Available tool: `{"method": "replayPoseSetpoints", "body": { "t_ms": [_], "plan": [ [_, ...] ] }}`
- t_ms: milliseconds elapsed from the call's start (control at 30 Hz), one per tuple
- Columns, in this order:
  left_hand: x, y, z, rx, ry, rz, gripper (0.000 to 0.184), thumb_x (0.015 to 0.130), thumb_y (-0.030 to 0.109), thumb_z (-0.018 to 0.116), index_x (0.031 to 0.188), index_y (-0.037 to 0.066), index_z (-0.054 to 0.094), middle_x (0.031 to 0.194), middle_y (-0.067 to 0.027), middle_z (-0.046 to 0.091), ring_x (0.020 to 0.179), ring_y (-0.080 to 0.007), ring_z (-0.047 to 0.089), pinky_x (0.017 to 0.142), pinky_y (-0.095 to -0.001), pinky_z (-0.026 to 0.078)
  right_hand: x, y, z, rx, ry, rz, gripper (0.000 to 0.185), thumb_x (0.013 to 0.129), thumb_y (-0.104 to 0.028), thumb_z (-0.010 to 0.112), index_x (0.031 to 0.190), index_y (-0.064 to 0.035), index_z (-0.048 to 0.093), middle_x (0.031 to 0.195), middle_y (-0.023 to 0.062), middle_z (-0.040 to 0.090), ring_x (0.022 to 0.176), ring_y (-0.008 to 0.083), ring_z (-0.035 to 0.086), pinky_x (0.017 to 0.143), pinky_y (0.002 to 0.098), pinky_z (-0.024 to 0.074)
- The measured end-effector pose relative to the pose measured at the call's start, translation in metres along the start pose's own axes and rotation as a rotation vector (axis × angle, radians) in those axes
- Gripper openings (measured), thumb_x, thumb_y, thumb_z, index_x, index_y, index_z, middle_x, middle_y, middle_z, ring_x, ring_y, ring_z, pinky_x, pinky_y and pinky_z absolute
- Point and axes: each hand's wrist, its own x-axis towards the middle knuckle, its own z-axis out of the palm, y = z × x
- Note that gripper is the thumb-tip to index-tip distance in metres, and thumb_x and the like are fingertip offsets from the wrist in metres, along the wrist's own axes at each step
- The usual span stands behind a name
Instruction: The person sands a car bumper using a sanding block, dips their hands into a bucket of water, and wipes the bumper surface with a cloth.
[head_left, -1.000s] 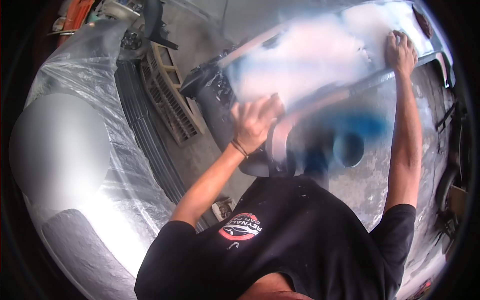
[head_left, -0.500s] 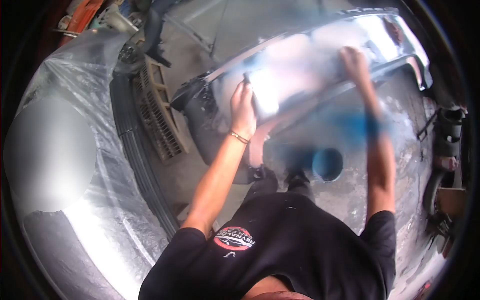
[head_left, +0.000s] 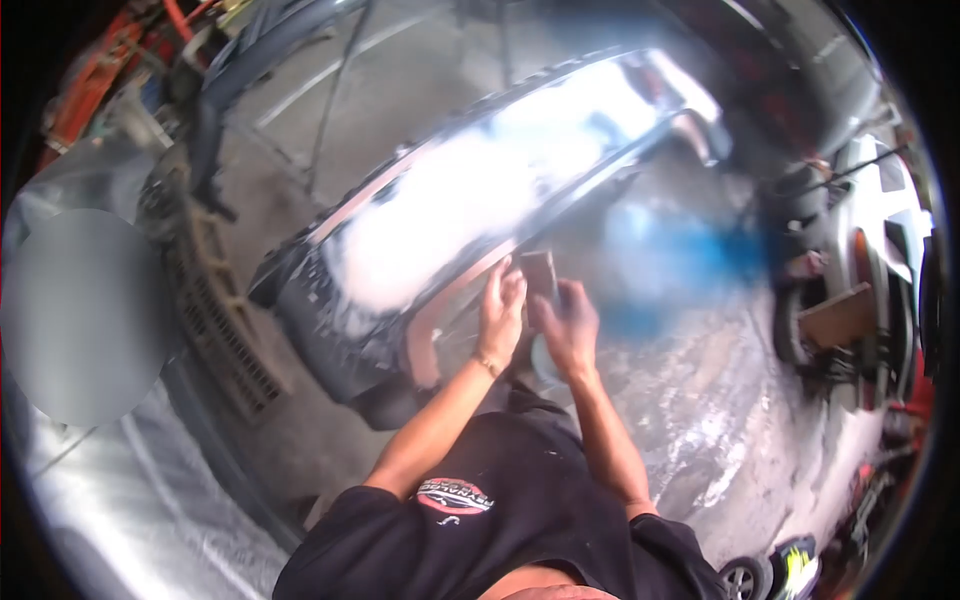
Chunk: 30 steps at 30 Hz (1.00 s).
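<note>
A long car bumper point(head_left: 430, 215), with pale, pinkish and dark patches, lies at a slant ahead of me. My left hand point(head_left: 502, 315) is near its lower edge, fingers pointing up and slightly bent, with nothing visible in them. Close beside it on the right, my right hand point(head_left: 568, 325) is closed around a small brownish block point(head_left: 540, 275). Motion blurs that block and the fingers on it. The two hands are nearly side by side in front of my chest.
Plastic sheeting point(head_left: 130, 490) covers a large shape on the left, beside a slatted grille point(head_left: 225, 335). Dark curved trim point(head_left: 210, 130) is at the upper left. A blurred blue shape point(head_left: 680, 250) shows beyond my right hand. A light-coloured vehicle point(head_left: 880, 270) and a wheel point(head_left: 743, 580) are on the right.
My right hand has come off the bumper's far part and moved down and left, beside my left hand. My left hand has moved lower. The whole view has shifted.
</note>
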Motion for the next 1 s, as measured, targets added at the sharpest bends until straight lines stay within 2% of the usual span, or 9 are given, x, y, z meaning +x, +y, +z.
{"method": "replayPoseSetpoints", "body": {
  "t_ms": [100, 167, 233, 267, 367, 533, 800, 900, 1000],
  "plan": [
    [-0.013, -0.004, 0.012, -0.127, -0.173, -0.121, 0.077, 0.109, 0.014, 0.072, 0.174, 0.014, 0.031, 0.149, -0.0128, 0.061, 0.133, -0.0191, 0.061, 0.112, -0.0351, 0.052, -0.008, -0.013, -0.022, -0.204, 0.112, -0.024, 0.043, 0.093, -0.016, 0.081, 0.132, -0.0021, 0.069, 0.115, 0.0194, 0.075, 0.101, 0.0362, 0.074, 0.092, 0.0438, 0.0585],
    [-0.014, 0.016, 0.015, 0.039, -0.283, 0.1, 0.085, 0.107, 0.013, 0.074, 0.176, 0.015, 0.024, 0.145, -0.012, 0.062, 0.13, -0.0179, 0.062, 0.109, -0.0343, 0.054, -0.013, -0.018, -0.025, -0.279, 0.061, -0.132, 0.046, 0.092, -0.015, 0.081, 0.134, -0.0032, 0.068, 0.117, 0.0192, 0.074, 0.104, 0.0363, 0.073, 0.092, 0.0438, 0.0583],
    [-0.006, 0.006, 0.004, -0.009, -0.288, 0.137, 0.086, 0.107, 0.014, 0.075, 0.176, 0.016, 0.024, 0.146, -0.012, 0.062, 0.129, -0.0181, 0.063, 0.109, -0.0346, 0.055, -0.015, -0.016, -0.022, -0.295, -0.043, -0.272, 0.058, 0.089, -0.014, 0.081, 0.143, -0.0057, 0.064, 0.127, 0.0197, 0.069, 0.114, 0.0387, 0.067, 0.099, 0.0455, 0.0562],
    [-0.002, 0.008, -0.002, -0.087, -0.288, 0.074, 0.086, 0.107, 0.014, 0.074, 0.177, 0.017, 0.023, 0.148, -0.0124, 0.061, 0.131, -0.0185, 0.062, 0.109, -0.0355, 0.055, -0.016, -0.01, -0.022, -0.249, -0.12, -0.292, 0.062, 0.095, -0.014, 0.078, 0.153, -0.0072, 0.06, 0.138, 0.0192, 0.066, 0.128, 0.0357, 0.063, 0.108, 0.0456, 0.0526],
    [0.005, 0.029, -0.025, -0.165, -0.3, -0.005, 0.085, 0.108, 0.014, 0.073, 0.177, 0.017, 0.022, 0.151, -0.0133, 0.06, 0.133, -0.019, 0.062, 0.111, -0.037, 0.056, -0.011, -0.007, -0.022, 0.093, -0.351, -0.077, 0.059, 0.109, -0.018, 0.068, 0.166, -0.0127, 0.051, 0.151, 0.0159, 0.06, 0.141, 0.0261, 0.058, 0.114, 0.0415, 0.049],
    [0.003, 0.053, -0.033, -0.158, -0.326, -0.002, 0.081, 0.11, 0.013, 0.069, 0.176, 0.019, 0.022, 0.153, -0.0141, 0.059, 0.138, -0.0203, 0.06, 0.112, -0.0383, 0.056, -0.002, -0.012, -0.034, 0.139, -0.461, 0.039, 0.052, 0.11, -0.022, 0.069, 0.16, -0.0121, 0.058, 0.151, 0.0131, 0.062, 0.127, 0.0246, 0.067, 0.108, 0.0388, 0.0541],
    [0.027, 0.045, 0.023, -0.238, -0.527, 0.142, 0.083, 0.111, 0.009, 0.066, 0.177, 0.025, 0.018, 0.159, -0.016, 0.056, 0.14, -0.0226, 0.059, 0.113, -0.0371, 0.056, 0.023, -0.022, -0.087, 0.095, -0.342, -0.083, 0.051, 0.108, -0.016, 0.073, 0.157, -0.0066, 0.061, 0.155, 0.0151, 0.059, 0.121, 0.0246, 0.072, 0.103, 0.0368, 0.0589],
    [0.04, 0.051, 0.051, -0.492, -0.735, -0.053, 0.086, 0.111, 0.004, 0.061, 0.177, 0.036, 0.016, 0.165, -0.0184, 0.051, 0.143, -0.0235, 0.058, 0.115, -0.0394, 0.057, 0.031, -0.004, -0.107, 0.161, -0.255, -0.12, 0.053, 0.108, -0.017, 0.074, 0.157, -0.0049, 0.06, 0.159, 0.0135, 0.058, 0.123, 0.0211, 0.068, 0.102, 0.0377, 0.0584],
    [0.057, 0.043, 0.092, -0.453, -0.761, -0.118, 0.088, 0.111, 0.002, 0.06, 0.177, 0.037, 0.014, 0.166, -0.0164, 0.051, 0.144, -0.0233, 0.057, 0.116, -0.04, 0.056, 0.043, 0.023, -0.13, 0.211, -0.193, -0.046, 0.057, 0.106, -0.021, 0.077, 0.158, -0.0049, 0.058, 0.152, 0.0115, 0.063, 0.121, 0.0206, 0.067, 0.103, 0.0386, 0.0563]
  ]
}}
